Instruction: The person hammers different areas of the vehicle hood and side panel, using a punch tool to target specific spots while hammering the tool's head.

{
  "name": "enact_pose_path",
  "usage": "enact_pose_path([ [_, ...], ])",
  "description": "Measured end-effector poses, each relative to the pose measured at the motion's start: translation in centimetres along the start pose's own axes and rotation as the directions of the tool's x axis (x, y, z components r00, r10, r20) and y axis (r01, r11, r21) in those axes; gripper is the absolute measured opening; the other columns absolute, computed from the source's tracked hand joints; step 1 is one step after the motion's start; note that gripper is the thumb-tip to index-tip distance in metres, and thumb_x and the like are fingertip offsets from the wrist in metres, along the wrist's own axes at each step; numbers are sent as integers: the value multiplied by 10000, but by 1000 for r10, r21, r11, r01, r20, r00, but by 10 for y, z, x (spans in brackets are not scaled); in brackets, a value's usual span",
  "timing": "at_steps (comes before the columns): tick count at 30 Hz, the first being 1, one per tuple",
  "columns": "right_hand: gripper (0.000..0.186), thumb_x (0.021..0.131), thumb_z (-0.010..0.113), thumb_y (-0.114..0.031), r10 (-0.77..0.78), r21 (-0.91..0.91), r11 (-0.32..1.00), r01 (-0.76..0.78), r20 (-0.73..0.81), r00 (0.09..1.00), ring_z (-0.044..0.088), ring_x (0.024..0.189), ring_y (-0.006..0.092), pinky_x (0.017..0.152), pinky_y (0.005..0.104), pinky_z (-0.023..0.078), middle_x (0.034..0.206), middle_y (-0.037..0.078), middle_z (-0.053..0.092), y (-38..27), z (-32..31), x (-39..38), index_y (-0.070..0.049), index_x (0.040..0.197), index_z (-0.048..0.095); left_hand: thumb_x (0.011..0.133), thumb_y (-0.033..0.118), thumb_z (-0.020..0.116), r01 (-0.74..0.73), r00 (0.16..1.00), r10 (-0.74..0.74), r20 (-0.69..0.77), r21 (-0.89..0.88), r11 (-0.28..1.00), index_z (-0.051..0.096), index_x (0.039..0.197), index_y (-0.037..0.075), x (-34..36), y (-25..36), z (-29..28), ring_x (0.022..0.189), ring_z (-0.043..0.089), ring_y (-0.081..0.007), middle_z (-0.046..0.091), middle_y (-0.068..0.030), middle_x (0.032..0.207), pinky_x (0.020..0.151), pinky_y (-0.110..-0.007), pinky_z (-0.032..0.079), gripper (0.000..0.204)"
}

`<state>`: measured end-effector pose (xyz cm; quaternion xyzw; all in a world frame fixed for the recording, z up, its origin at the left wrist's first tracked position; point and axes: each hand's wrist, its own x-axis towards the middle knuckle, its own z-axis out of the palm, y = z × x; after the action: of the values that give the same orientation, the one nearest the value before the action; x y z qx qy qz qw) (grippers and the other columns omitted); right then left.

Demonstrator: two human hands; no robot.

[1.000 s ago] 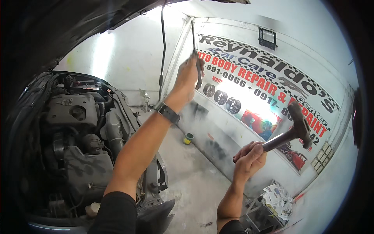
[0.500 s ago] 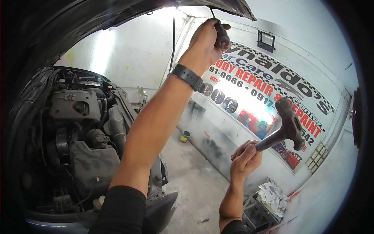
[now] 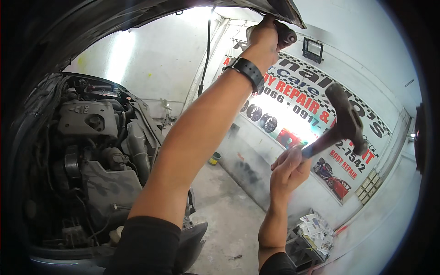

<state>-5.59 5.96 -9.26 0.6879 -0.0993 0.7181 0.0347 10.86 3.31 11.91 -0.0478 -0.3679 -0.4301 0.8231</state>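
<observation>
Raised high, my left hand [image 3: 262, 34] grips a dark metal tool [image 3: 286, 35] with a rounded end, just under the edge of the raised car hood [image 3: 286, 13]; whether the tool touches the hood I cannot tell. A black watch band is on that wrist. My right hand [image 3: 288, 167] is closed round the handle of a hammer [image 3: 346, 118], held up at the right with its head below and to the right of the hood's edge. The open engine bay [image 3: 94, 156] lies to the left of my left forearm.
A large banner [image 3: 300, 105] covers the wall ahead, with a lamp [image 3: 313, 50] above it. A small tin [image 3: 214, 158] stands by the wall's foot. At lower right is a metal stand with newspapers [image 3: 315, 229]. A small tool [image 3: 236, 256] lies on the floor [image 3: 227, 215].
My left hand has risen and moved right with its tool, up to the hood's edge. The hood's edge shows further into view. The hammer first dipped slightly and is now raised higher.
</observation>
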Motion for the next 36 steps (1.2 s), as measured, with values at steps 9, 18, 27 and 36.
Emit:
enact_pose_path([
  [9,219,935,583,-175,-80,-330,941,77,5,997,547,458,190,458,321,413,562,106,550,28,52,81,-17,838,468,933,302,534,-2,990,29,137,-193,981,585,1014,84,36,-9,-3,685,648,-141,650,-44,892,522,-269,566,238],
  [18,208,947,559,-192,-338,-326,898,295,-82,937,519,457,222,452,323,388,580,137,534,45,51,82,-4,871,510,949,265,515,29,999,-24,33,-141,990,553,960,60,13,0,3,584,593,-133,611,-59,797,489,-267,536,209],
  [27,187,942,533,-174,-334,-118,940,319,-147,931,576,525,194,514,317,435,657,138,595,46,39,76,3,889,516,948,336,480,44,993,-25,116,-158,987,559,1010,98,34,-9,6,632,628,-148,633,-45,833,507,-286,537,259],
  [36,273,1003,438,-222,-424,-16,901,433,-241,873,364,496,47,463,200,294,578,-11,416,38,38,74,-22,824,489,932,281,501,71,993,-48,105,-230,971,575,933,108,9,-1,6,571,611,-133,628,-24,748,476,-251,526,188],
])
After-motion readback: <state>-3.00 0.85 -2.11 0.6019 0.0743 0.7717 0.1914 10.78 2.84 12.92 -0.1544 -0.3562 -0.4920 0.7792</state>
